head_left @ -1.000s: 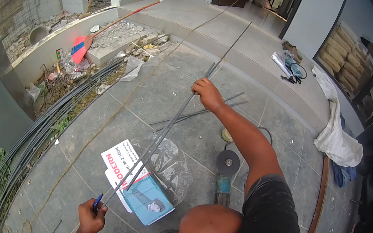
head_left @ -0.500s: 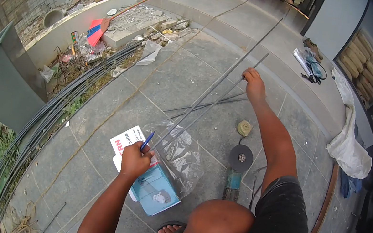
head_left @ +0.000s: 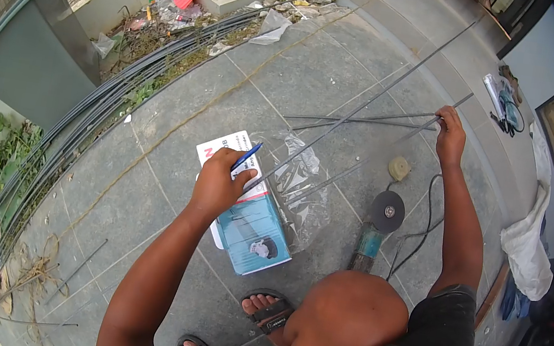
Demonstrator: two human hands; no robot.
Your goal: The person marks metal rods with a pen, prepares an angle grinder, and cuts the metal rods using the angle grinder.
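My left hand [head_left: 222, 183] is closed over the box, gripping a blue pen [head_left: 247, 157] and the near end of a long steel rod [head_left: 373, 104]. This rod slants up to the right, its far end over the step. At the right, my right hand [head_left: 451, 131] is closed on a shorter steel rod [head_left: 396, 142], blurred in its middle, near its upper end. Beneath the rods lie a blue and white box [head_left: 255, 234], clear plastic wrap [head_left: 307, 210] and more crossed rods [head_left: 328, 121] on the tiles.
An angle grinder [head_left: 368, 244] with a dark disc and a cable lies left of my right forearm, below a round yellowish roll [head_left: 399, 167]. Long bundled rods [head_left: 98, 100] curve along the left edge. A white sack [head_left: 527, 246] lies right, and tangled string [head_left: 40, 270] lower left.
My right hand has moved right with the shorter rod, which now stands apart from the long one. My left hand has moved up and right over the box. The view has shifted downward.
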